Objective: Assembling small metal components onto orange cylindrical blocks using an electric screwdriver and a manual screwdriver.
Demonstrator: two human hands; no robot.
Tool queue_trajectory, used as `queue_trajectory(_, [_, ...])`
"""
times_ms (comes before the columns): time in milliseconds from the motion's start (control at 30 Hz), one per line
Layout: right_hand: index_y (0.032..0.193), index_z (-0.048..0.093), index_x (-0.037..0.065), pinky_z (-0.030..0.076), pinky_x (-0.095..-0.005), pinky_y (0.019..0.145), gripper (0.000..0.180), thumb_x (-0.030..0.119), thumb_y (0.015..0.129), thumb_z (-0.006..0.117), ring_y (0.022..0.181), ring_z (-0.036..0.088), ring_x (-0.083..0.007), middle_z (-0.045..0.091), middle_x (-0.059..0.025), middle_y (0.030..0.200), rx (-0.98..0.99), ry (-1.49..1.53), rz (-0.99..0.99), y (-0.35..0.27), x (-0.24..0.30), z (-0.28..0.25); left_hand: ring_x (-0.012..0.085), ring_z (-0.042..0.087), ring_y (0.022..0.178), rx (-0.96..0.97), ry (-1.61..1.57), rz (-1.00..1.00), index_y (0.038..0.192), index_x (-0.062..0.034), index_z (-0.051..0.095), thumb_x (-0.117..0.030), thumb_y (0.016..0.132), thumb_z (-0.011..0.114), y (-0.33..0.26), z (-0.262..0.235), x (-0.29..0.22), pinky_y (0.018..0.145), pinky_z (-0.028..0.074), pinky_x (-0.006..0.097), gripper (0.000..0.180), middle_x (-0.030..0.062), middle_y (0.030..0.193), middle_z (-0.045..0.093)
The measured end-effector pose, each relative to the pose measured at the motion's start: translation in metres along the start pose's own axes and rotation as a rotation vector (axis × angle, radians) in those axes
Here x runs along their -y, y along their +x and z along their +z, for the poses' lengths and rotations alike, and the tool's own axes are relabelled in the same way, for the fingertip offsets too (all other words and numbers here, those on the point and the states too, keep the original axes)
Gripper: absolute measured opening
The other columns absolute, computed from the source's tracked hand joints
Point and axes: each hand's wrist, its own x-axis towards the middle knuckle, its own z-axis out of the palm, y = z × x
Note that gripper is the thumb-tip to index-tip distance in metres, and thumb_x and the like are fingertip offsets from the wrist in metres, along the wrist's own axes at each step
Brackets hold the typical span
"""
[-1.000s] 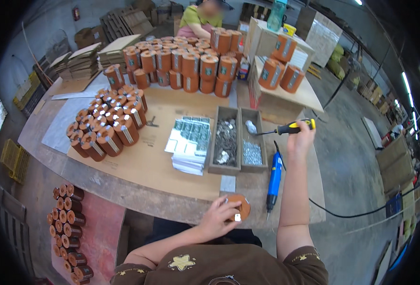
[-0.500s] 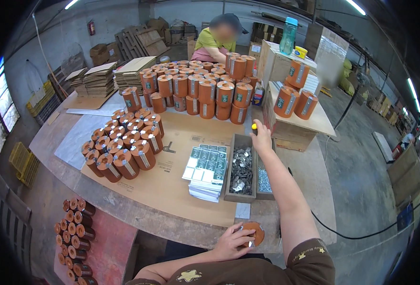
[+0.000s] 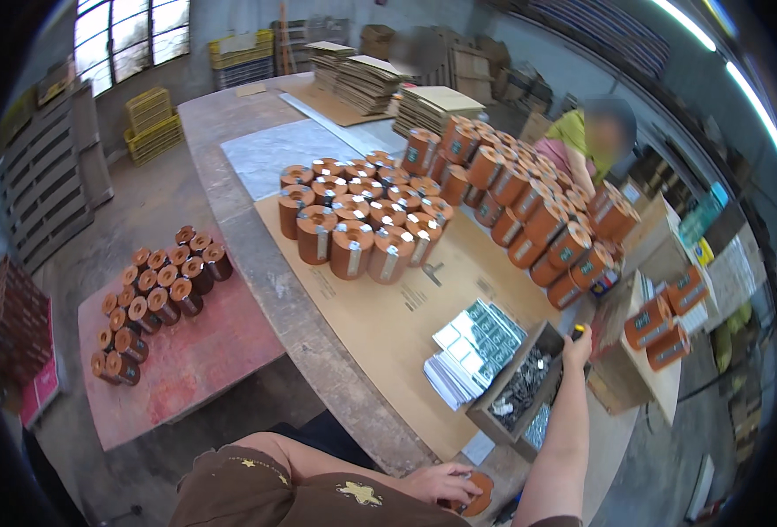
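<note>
Both hands: right [image 3: 576,345] outstretched gripping screwdriver [image 3: 577,332], left [image 3: 439,482] on coil [image 3: 476,492].

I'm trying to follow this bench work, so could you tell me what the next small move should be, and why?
Probably bring the right hand, which grips a yellow-tipped tool above the wooden tray of small metal parts, back toward the orange-brown coil. The left hand already steadies that coil at the table's near edge, and the tool is well away from it.
</note>
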Motion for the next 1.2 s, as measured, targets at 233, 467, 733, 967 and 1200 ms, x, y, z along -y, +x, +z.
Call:
queue_trajectory(233, [0.117, 0.042, 0.004, 0.039, -0.0366, 0.085, 0.058, 0.007, 0.065, 0.068, 0.099, 0.050, -0.0339, 0.052, -0.0208, 0.106, -0.084, 0.045, 0.196, 0.004, -0.012, -0.006, 0.0351, 0.034, 0.118, 0.077, -0.071, -0.112, 0.098, -0.0063, 0.057, -0.029, 0.078, 0.055, 0.000, 0.000, -0.004, 0.096, 0.032, 0.043, 0.031, 0.0045, 0.121, 0.047])
queue_trajectory(467, [0.118, 0.040, 0.004, 0.039, -0.0378, 0.085, 0.058, 0.007, 0.066, 0.065, 0.098, 0.051, -0.0343, 0.053, -0.0218, 0.105, 0.015, 0.010, 0.219, 0.016, -0.033, 0.004, 0.0274, 0.054, 0.092, -0.279, -0.965, -0.382, 0.084, -0.0056, 0.059, -0.028, 0.084, 0.045, 0.020, -0.004, -0.037, 0.090, 0.034, 0.048, 0.027, 0.0122, 0.100, 0.057])
queue_trajectory(733, [0.123, 0.038, 0.009, 0.037, -0.0409, 0.088, 0.060, 0.014, 0.067, 0.059, 0.101, 0.049, -0.0370, 0.051, -0.0232, 0.106, 0.165, -0.038, 0.188, 0.000, -0.047, -0.009, 0.0325, 0.043, 0.109, 0.033, -0.049, -0.021, 0.095, -0.0050, 0.058, -0.021, 0.076, 0.058, 0.004, 0.002, -0.005, 0.096, 0.033, 0.043, 0.025, 0.0057, 0.117, 0.051])
queue_trajectory(967, [0.108, 0.050, 0.004, 0.040, -0.0342, 0.085, 0.038, 0.012, 0.072, 0.059, 0.096, 0.052, -0.0268, 0.054, -0.0162, 0.102, 0.055, 0.222, 0.013, -0.084, -0.046, -0.101, 0.0280, 0.052, 0.098, -0.001, 0.081, -0.074, 0.085, -0.0055, 0.060, -0.017, 0.063, 0.070, 0.014, -0.008, -0.026, 0.091, 0.039, 0.042, 0.026, 0.0046, 0.104, 0.058])
queue_trajectory(1200, [0.088, 0.058, 0.001, 0.045, -0.0280, 0.066, 0.016, 0.011, 0.075, 0.058, 0.073, 0.058, -0.0204, 0.060, -0.0114, 0.079, 0.207, 0.295, 0.179, -0.247, -0.007, -0.196, 0.0251, 0.057, 0.092, 0.042, 0.212, -0.076, 0.084, -0.0057, 0.060, -0.015, 0.058, 0.070, 0.025, -0.005, -0.021, 0.085, 0.037, 0.043, 0.029, 0.0100, 0.099, 0.060])
